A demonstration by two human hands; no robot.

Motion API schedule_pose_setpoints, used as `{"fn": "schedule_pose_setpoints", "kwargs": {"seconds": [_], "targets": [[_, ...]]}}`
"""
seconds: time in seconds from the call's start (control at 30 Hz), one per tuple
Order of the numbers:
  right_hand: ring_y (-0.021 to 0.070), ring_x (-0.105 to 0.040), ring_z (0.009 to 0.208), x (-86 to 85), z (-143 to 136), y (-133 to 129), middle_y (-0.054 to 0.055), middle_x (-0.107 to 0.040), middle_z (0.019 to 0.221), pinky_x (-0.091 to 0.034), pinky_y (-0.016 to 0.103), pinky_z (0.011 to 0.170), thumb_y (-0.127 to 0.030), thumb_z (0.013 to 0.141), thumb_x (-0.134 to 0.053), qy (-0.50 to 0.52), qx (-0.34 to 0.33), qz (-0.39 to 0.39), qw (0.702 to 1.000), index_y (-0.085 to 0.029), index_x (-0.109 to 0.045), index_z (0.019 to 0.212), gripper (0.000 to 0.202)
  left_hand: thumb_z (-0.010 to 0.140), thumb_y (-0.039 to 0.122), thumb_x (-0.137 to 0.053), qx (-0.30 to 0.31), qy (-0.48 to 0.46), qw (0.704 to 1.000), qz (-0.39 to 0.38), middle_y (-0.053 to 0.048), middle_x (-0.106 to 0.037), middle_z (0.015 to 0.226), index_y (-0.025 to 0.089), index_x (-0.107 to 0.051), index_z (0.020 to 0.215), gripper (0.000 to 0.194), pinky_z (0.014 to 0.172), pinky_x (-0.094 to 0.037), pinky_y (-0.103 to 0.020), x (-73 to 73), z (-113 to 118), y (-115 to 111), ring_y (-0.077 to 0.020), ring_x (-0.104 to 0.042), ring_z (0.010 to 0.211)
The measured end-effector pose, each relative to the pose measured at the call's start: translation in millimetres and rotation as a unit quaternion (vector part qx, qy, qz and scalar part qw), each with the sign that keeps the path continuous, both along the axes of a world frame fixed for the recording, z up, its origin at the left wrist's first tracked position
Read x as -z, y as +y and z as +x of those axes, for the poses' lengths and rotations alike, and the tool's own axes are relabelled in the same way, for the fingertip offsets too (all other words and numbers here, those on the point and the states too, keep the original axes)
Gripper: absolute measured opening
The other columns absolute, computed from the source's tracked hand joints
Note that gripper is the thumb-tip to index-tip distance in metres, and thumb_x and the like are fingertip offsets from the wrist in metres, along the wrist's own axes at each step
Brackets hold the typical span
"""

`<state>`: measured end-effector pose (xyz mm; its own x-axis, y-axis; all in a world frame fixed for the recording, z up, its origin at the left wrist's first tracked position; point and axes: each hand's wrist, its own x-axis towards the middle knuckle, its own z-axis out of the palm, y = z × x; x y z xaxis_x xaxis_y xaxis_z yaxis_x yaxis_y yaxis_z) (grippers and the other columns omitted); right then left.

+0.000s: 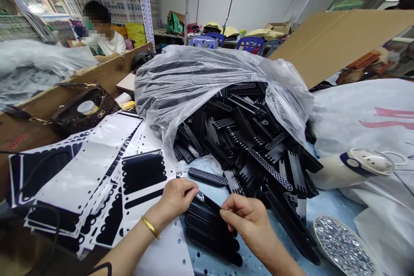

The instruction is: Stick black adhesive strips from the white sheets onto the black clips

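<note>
My left hand [177,196], with a gold bangle at the wrist, pinches one end of a glossy black strip [210,202]. At the strip's other end my right hand [247,217] closes thumb and finger on it. The strip lies over a row of black rounded-end plastic bars [210,239] side by side on the blue table; whether it touches them I cannot tell. To the left lies a white sheet of black strip stickers [144,170]. Just beyond my hands rests a single black bar with a lattice pattern [207,177].
A clear plastic bag [194,69] spills black slotted plastic parts [233,138] at centre. Right are a bowl of small shiny metal pieces [344,246] and a white handheld device [352,168]. Sticker sheets [87,159] and a brown handbag [84,108] lie left. A person [103,36] sits behind.
</note>
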<state>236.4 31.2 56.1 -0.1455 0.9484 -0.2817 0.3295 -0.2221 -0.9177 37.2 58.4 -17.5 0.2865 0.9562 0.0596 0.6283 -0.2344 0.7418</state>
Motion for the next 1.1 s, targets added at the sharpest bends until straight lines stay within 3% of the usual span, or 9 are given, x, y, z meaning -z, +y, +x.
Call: {"fn": "schedule_pose_setpoints", "kwargs": {"seconds": [0.23, 0.37, 0.53, 0.67, 0.77, 0.83, 0.9, 1.0, 1.1], "targets": [[0.0115, -0.05, 0.041, -4.3, 5, 7, -0.002, -0.055, 0.043, -0.038, 0.024, 0.043, -0.033, 0.061, -0.067, 0.016, 0.049, 0.033, 0.998, -0.019, -0.063, 0.053, 0.017, 0.087, 0.022, -0.056, -0.001, -0.02, 1.0, 0.003, -0.002, -0.071, 0.073, 0.022, -0.076, 0.081, 0.021, 0.067, -0.046, -0.026, 3.2, -3, -1, -0.0172, -0.064, 0.07], [0.0111, -0.048, 0.038, 19.7, 19, 16, -0.004, -0.053, 0.042, -0.04, 0.025, 0.041, -0.033, 0.055, -0.07, 0.025, 0.115, 0.021, 0.993, -0.018, -0.065, 0.061, 0.017, 0.089, 0.023, -0.055, 0.006, -0.058, 0.998, 0.009, -0.003, -0.071, 0.074, 0.021, -0.076, 0.08, 0.023, 0.068, -0.047, -0.026, 5.9, -5, -3, -0.0165, -0.065, 0.07], [0.0124, -0.048, 0.038, 41.9, 28, 18, -0.003, -0.053, 0.041, -0.04, 0.026, 0.04, -0.035, 0.055, -0.068, -0.005, 0.124, 0.028, 0.992, -0.019, -0.065, 0.056, 0.017, 0.09, 0.025, -0.053, 0.01, -0.07, 0.997, 0.021, -0.003, -0.071, 0.075, 0.021, -0.075, 0.081, 0.024, 0.067, -0.047, -0.025, 9.6, -6, -5, -0.0157, -0.065, 0.07], [0.0126, -0.05, 0.043, 15.4, 14, 8, -0.003, -0.054, 0.045, -0.04, 0.025, 0.043, -0.031, 0.065, -0.064, -0.061, 0.065, 0.116, 0.989, -0.021, -0.065, 0.056, 0.014, 0.089, 0.024, -0.054, 0.006, -0.058, 0.998, 0.031, -0.002, -0.071, 0.074, 0.022, -0.076, 0.081, 0.023, 0.067, -0.048, -0.024, 10.8, -5, -6, -0.0159, -0.066, 0.07], [0.0109, -0.049, 0.047, -9.9, -1, 1, -0.001, -0.054, 0.052, -0.039, 0.023, 0.048, -0.023, 0.08, -0.055, -0.126, -0.028, 0.299, 0.945, -0.021, -0.064, 0.058, 0.024, 0.089, 0.023, -0.056, 0.006, -0.041, 0.999, 0.034, -0.002, -0.071, 0.075, 0.022, -0.076, 0.083, 0.021, 0.066, -0.047, -0.024, 9.8, -4, -7, -0.016, -0.066, 0.07], [0.0104, -0.049, 0.048, -14.4, -3, 3, -0.001, -0.055, 0.054, -0.039, 0.023, 0.05, -0.02, 0.082, -0.051, -0.143, -0.045, 0.358, 0.921, -0.021, -0.064, 0.059, 0.027, 0.09, 0.023, -0.055, 0.01, -0.044, 0.998, 0.036, -0.002, -0.071, 0.075, 0.022, -0.076, 0.084, 0.021, 0.067, -0.047, -0.024, 9.3, -5, -8, -0.0159, -0.066, 0.07], [0.0115, -0.05, 0.049, -6.3, 4, 9, -0.001, -0.056, 0.054, -0.039, 0.024, 0.051, -0.021, 0.078, -0.054, -0.148, -0.018, 0.318, 0.936, -0.021, -0.064, 0.059, 0.022, 0.091, 0.023, -0.054, 0.016, -0.059, 0.997, 0.037, -0.002, -0.071, 0.075, 0.022, -0.076, 0.084, 0.022, 0.067, -0.047, -0.024, 9.4, -6, -8, -0.0157, -0.066, 0.07], [0.0133, -0.05, 0.048, 19.4, 21, 20, -0.001, -0.056, 0.049, -0.039, 0.025, 0.048, -0.027, 0.066, -0.06, -0.114, 0.05, 0.152, 0.981, -0.021, -0.063, 0.055, 0.013, 0.09, 0.023, -0.054, 0.019, -0.072, 0.996, 0.04, -0.002, -0.072, 0.073, 0.021, -0.076, 0.083, 0.023, 0.066, -0.047, -0.024, 10.7, -7, -8, -0.0154, -0.066, 0.069], [0.0132, -0.047, 0.043, 42.1, 32, 24, -0.003, -0.053, 0.045, -0.037, 0.025, 0.044, -0.033, 0.062, -0.06, -0.085, 0.077, 0.077, 0.99, -0.02, -0.061, 0.055, 0.014, 0.09, 0.023, -0.054, 0.019, -0.07, 0.997, 0.037, -0.002, -0.073, 0.075, 0.022, -0.076, 0.083, 0.023, 0.067, -0.047, -0.024, 11.8, -7, -7, -0.0153, -0.066, 0.069]]}}
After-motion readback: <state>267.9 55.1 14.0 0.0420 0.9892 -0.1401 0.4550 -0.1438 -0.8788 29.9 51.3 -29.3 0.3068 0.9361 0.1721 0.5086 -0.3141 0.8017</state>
